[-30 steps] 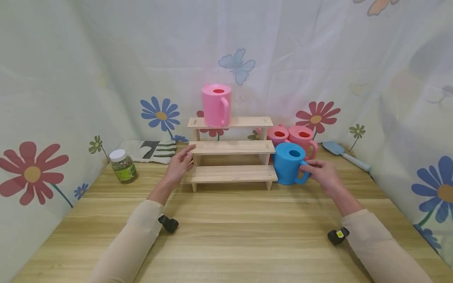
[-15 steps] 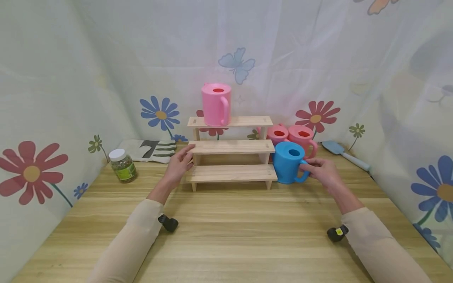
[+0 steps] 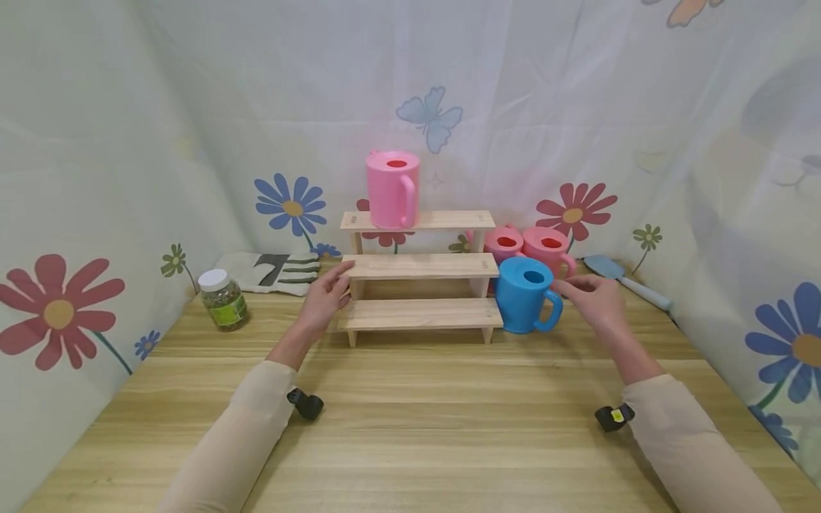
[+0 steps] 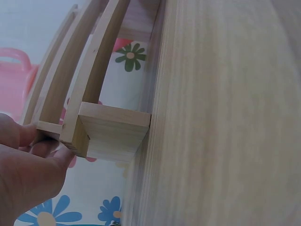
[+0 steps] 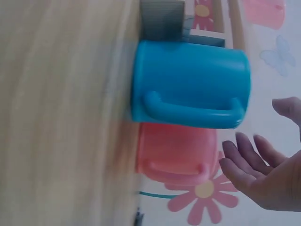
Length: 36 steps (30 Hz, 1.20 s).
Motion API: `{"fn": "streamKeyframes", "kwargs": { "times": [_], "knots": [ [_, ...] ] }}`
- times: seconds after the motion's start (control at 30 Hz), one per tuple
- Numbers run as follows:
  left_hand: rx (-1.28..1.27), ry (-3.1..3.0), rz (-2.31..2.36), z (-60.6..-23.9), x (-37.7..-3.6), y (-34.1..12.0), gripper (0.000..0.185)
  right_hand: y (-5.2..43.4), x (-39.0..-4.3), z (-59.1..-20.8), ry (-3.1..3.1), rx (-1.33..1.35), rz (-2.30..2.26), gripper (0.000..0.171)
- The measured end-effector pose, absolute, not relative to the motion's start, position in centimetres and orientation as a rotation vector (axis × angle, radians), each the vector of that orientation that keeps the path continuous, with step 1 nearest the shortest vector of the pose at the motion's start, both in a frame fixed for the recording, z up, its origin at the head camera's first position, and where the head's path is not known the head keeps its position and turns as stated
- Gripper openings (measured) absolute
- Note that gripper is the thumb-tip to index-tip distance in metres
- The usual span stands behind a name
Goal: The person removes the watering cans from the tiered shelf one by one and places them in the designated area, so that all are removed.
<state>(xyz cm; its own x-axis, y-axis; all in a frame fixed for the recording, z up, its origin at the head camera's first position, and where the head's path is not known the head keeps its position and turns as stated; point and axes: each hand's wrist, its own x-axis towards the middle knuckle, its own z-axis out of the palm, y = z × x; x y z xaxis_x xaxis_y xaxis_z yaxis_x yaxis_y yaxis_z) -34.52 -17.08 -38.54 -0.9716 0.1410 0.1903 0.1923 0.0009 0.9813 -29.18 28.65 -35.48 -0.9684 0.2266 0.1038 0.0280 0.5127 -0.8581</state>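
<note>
A three-tier wooden plant stand point(image 3: 420, 267) stands on the table, and my left hand point(image 3: 323, 301) grips the left end of its middle tier. In the left wrist view, the thumb and fingers point(image 4: 44, 147) close around that end. A blue mug-shaped watering can point(image 3: 522, 299) stands upright just right of the stand, its handle facing right. My right hand point(image 3: 598, 303) is beside that handle. The right wrist view shows it apart from the can, fingers point(image 5: 242, 172) loosely spread and holding nothing. A pink watering can point(image 3: 391, 192) stands on the top tier, left of its middle.
Two more pink watering cans point(image 3: 546, 246) stand behind the blue one, partly hidden. A trowel point(image 3: 628, 281) lies at the back right. Work gloves point(image 3: 269, 274) and a white-capped jar point(image 3: 224, 303) are at the left. A flowered curtain point(image 3: 224, 142) surrounds the table.
My right hand has let go of the blue watering can's handle and moved slightly up and to the right. The can, the stand and my left hand have not moved.
</note>
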Motion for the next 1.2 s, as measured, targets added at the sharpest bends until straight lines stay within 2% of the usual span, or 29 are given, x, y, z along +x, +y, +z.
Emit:
{"fn": "streamKeyframes", "kwargs": {
  "times": [0.23, 0.4, 0.53, 0.9, 1.2],
  "knots": [
    [-0.353, -2.178, -2.128, -39.6, -35.8, -17.4, 0.04, 27.0, -29.0, -33.9, -2.39, -0.111, 1.367, 0.068],
    [-0.36, -2.191, -2.117, -39.9, -35.9, -17.4, 0.04, 25.2, -29.1, -33.4, -2.344, 0.039, 1.399, 0.055],
    [-0.364, -2.196, -2.116, -39.9, -35.8, -17.5, 0.041, 23.3, -29.6, -32.5, -2.331, 0.12, 1.414, 0.052],
    [-0.374, -2.191, -2.175, -38.9, -34.6, -17.5, 0.041, 14.0, -33.7, -27.2, -2.205, 0.473, 1.617, 0.043],
    [-0.366, -2.194, -2.181, -38.3, -34.3, -17.0, 0.042, 8.1, -37.1, -24.8, -2.209, 0.423, 1.681, 0.048]
  ]
}}
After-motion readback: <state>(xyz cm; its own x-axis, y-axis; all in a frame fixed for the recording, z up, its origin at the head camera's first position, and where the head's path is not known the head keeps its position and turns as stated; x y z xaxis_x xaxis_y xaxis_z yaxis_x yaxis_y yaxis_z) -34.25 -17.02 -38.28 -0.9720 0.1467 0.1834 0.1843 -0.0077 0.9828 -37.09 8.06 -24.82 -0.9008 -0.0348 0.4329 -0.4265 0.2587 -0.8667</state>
